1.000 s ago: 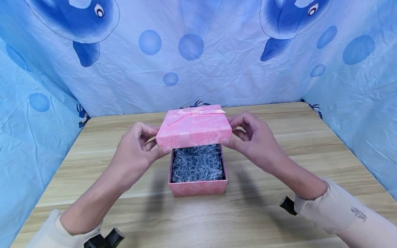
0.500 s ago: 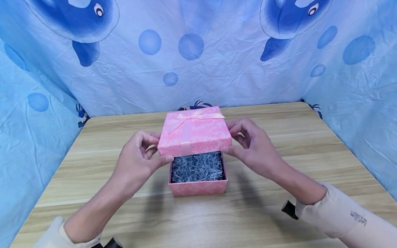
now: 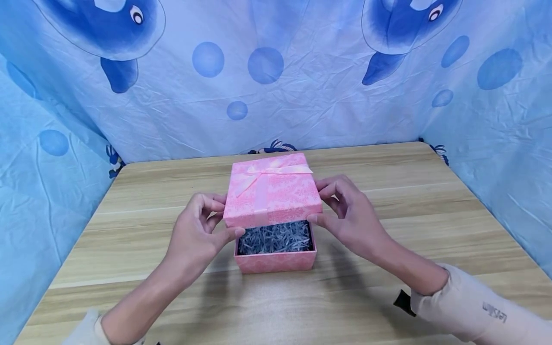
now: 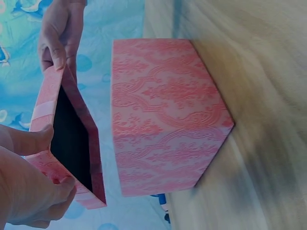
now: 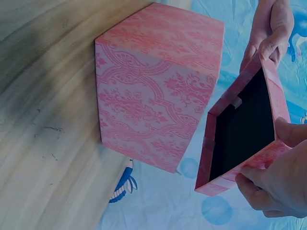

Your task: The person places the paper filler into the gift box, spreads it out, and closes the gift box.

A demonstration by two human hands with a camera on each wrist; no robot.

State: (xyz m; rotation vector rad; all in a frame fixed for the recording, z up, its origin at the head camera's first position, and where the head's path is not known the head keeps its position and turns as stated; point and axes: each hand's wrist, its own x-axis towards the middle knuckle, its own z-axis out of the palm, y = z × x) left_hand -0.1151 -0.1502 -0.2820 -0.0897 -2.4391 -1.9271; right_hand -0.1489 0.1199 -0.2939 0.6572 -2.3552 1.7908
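A pink patterned box lid point(image 3: 276, 191) with a pale ribbon bow hangs a little above a matching pink box point(image 3: 276, 262). My left hand point(image 3: 196, 230) pinches the lid's left side, thumb at the front corner. On the opposite side, my right hand point(image 3: 351, 215) pinches it in the same way. Grey-blue shredded paper point(image 3: 276, 238) fills the box; its far part is hidden under the lid. In the left wrist view, the lid's dark inside point(image 4: 72, 136) shows, and a gap separates it from the box point(image 4: 168, 115). The right wrist view shows that gap too.
The box stands on a wood-grain table point(image 3: 151, 211). Blue cloth point(image 3: 302, 110) printed with whales and bubbles encloses the table's back and sides.
Both hands have lowered the lid toward the box and brought it nearer to me. Its top has turned more into view, and less shredded paper shows. The box has stayed put.
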